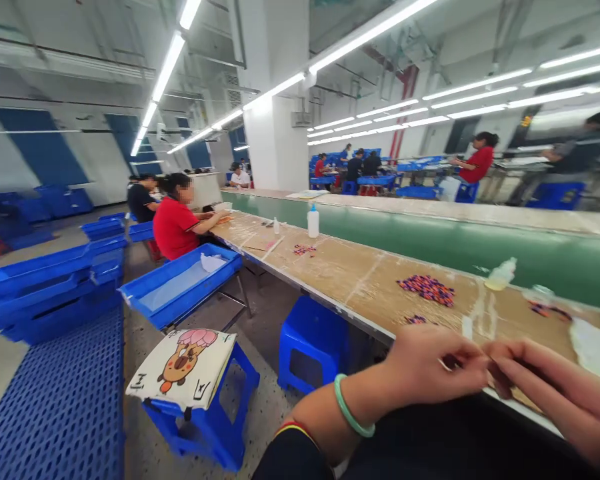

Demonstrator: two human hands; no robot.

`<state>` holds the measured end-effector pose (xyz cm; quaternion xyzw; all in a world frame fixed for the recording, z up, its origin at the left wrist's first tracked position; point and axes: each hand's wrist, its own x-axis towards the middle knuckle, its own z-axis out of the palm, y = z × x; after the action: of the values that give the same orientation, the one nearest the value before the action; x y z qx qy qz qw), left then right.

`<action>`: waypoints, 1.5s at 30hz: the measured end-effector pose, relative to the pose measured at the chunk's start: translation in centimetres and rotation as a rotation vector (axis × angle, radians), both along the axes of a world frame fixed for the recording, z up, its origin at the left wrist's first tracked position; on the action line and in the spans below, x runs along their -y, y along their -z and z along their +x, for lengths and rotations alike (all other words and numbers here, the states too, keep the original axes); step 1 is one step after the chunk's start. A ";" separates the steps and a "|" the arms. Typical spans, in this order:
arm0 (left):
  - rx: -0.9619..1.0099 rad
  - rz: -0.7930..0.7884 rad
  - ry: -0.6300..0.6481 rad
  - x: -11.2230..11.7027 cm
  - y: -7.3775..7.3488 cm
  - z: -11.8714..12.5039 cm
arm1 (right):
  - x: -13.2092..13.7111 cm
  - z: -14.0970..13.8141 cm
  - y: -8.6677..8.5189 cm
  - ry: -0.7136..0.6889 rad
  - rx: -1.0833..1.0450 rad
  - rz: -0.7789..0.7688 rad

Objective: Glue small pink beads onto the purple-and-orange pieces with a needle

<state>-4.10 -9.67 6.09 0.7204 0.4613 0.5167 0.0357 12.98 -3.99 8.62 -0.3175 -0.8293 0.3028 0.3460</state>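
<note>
My left hand [437, 363], with a pale green bangle [350, 407] on its wrist, is closed in a pinch above the near edge of the worktable [365, 280]. Its fingertips meet those of my right hand [555, 380], which is pinched too and slightly blurred. Whatever sits between the fingertips is too small or hidden to make out. Beyond my hands lies a pile of small orange and purple pieces [427, 290]. A smaller heap of the same pieces [416, 320] is partly behind my left hand.
A squeeze bottle [501, 275] and a clear jar [539, 293] stand past the pile. Farther left is a white bottle with a blue cap [313, 223]. Blue stools [313, 340], a cushioned stool [185, 367] and a blue tray [180, 287] line the left side. A co-worker in red [175, 223] sits beyond.
</note>
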 end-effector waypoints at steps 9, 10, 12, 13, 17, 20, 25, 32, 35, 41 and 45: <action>0.557 -0.156 0.073 -4.9 -0.2 0.0 | -4.3 1.4 -4.4 -0.163 -0.167 -0.192; 0.585 -0.183 0.072 -5.7 0.2 0.0 | -5.0 1.6 -4.3 -0.168 -0.188 -0.230; 0.637 -0.239 0.060 -7.0 0.9 0.2 | -6.1 2.0 -3.9 -0.170 -0.218 -0.286; 0.661 -0.270 0.055 -7.5 1.3 0.3 | -6.6 2.3 -3.6 -0.163 -0.225 -0.299; 0.726 -0.420 0.067 -9.7 2.9 0.8 | -9.4 4.3 -2.3 -0.082 -0.134 -0.193; 0.758 -0.532 0.071 -11.1 4.3 1.3 | -12.0 6.5 -0.2 -0.002 0.144 0.029; 0.803 -0.681 0.084 -13.0 6.5 2.5 | -14.9 8.8 4.0 -0.005 0.670 0.192; 0.716 -0.764 0.182 -14.7 8.0 3.5 | -16.7 7.8 5.2 -0.122 0.843 0.183; 0.728 -0.778 0.161 -14.8 8.4 3.5 | -17.2 7.1 4.9 -0.180 0.940 0.229; 0.768 -0.798 0.160 -14.6 8.8 3.4 | -17.3 6.4 4.6 -0.230 1.014 0.272; 0.775 -0.780 0.182 -14.5 9.0 3.4 | -17.1 6.1 4.5 -0.231 1.045 0.293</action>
<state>-0.67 4.84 -2.93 0.4479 0.5073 0.5297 0.5113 19.05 13.10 4.16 -0.2810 -0.9536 0.0225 -0.1062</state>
